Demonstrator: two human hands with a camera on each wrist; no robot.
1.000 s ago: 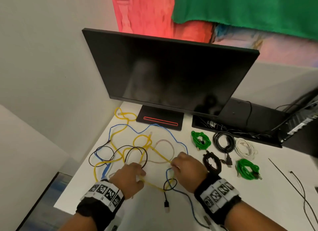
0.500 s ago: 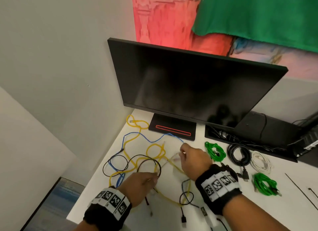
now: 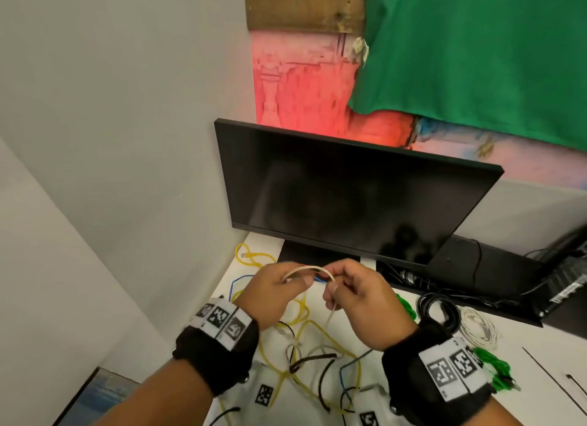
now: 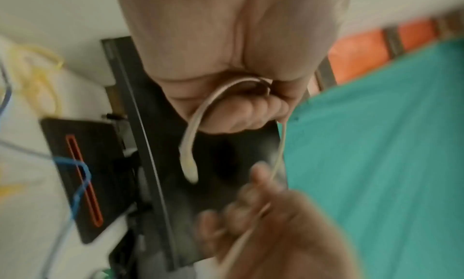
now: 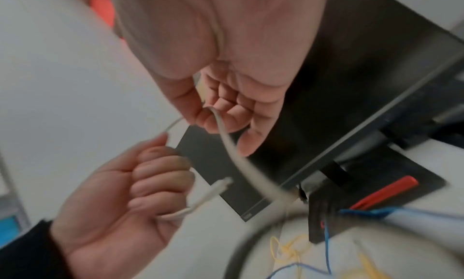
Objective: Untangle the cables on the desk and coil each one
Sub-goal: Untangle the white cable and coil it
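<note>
Above the desk both hands hold one beige cable [image 3: 309,269], which arcs between them. My left hand [image 3: 295,281] grips it in curled fingers [image 4: 238,112], and its plug end [image 5: 218,186] sticks out of the fist. My right hand [image 3: 332,286] pinches the cable [image 5: 231,144] between thumb and fingers. From there the cable drops to the tangle on the white desk [image 3: 524,362]. In the tangle lie a yellow cable [image 3: 317,330], a black cable [image 3: 320,374] and a blue cable [image 3: 343,374], crossed over one another.
A black monitor [image 3: 349,203] stands just behind the hands, with a wall close on the left. To the right lie coiled cables: green [image 3: 405,305], black [image 3: 438,308], white [image 3: 479,330], green [image 3: 495,368]. A black cable tray [image 3: 476,276] runs along the back.
Both hands have risen off the desk, lifting the beige cable out of the tangle. The left hand now grips its end. The head view has tilted upward.
</note>
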